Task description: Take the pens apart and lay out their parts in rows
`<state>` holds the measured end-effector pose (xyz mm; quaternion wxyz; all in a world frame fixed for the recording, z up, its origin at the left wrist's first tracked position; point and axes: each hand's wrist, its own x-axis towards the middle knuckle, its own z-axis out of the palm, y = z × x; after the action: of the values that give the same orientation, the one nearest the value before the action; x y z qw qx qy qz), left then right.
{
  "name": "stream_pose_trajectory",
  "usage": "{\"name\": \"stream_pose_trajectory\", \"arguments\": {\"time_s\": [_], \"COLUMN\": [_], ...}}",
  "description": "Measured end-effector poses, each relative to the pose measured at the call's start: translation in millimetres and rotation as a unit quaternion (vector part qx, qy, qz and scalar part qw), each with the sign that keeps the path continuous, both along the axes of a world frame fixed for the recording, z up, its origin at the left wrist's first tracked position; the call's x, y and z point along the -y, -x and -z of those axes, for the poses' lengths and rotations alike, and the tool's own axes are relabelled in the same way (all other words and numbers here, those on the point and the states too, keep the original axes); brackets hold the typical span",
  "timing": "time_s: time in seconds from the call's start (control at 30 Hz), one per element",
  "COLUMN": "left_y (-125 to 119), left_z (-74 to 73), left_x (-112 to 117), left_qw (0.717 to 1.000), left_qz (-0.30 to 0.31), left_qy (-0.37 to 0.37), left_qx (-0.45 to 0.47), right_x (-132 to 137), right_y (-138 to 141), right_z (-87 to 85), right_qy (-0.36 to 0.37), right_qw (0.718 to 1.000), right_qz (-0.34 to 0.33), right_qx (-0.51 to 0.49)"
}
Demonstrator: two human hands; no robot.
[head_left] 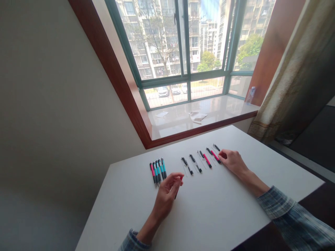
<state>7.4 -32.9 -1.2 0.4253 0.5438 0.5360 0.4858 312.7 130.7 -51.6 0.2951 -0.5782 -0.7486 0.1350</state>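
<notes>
My left hand [167, 193] is closed in a pinch on a pink and black pen barrel [177, 190], held over the table just right of the assembled pens. My right hand [232, 162] rests at the right end of a row of pen parts, its fingers curled together; what they hold, if anything, is hidden. Beside its fingertips lie a pink barrel [215, 157] and a black pen part [217, 147]. Farther left in the row are another pink barrel [207, 161], black parts [192, 158] and thin refills [185, 170].
Several assembled pens, one pink pen [152, 171] and teal ones [163, 167], lie side by side on the white table [209, 205]. Behind it, a windowsill [172, 125] bears a crumpled cloth or paper [198, 116] and a clear bottle [250, 96]. A curtain [277, 87] hangs at right.
</notes>
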Motion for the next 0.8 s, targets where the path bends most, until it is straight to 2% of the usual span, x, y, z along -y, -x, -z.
{"name": "stream_pose_trajectory", "arguments": {"time_s": [0.3, 0.6, 0.7, 0.77, 0.8], "left_y": [-2, -1, 1, 2, 3], "left_z": [-11.7, -14.0, -14.5, -13.5, -12.4], "left_x": [1, 2, 3, 2, 2], "left_qw": [1.000, 0.998, 0.997, 0.995, 0.993], "left_qz": [-0.017, -0.035, -0.049, -0.060, -0.068], "left_qy": [0.008, 0.012, 0.021, 0.022, 0.022], "left_qx": [0.023, 0.044, 0.063, 0.079, 0.088], "right_x": [-1, -2, 12, 31, 44], "right_y": [0, -5, 6, 24, 35], "right_z": [1.3, -2.9, -15.2, -26.0, -30.8], "right_qy": [0.008, 0.002, -0.026, -0.039, -0.027], "right_qw": [1.000, 1.000, 0.999, 0.993, 0.986], "right_qz": [0.001, 0.000, -0.002, -0.037, -0.076], "right_qx": [-0.002, -0.003, -0.038, -0.100, -0.147]}}
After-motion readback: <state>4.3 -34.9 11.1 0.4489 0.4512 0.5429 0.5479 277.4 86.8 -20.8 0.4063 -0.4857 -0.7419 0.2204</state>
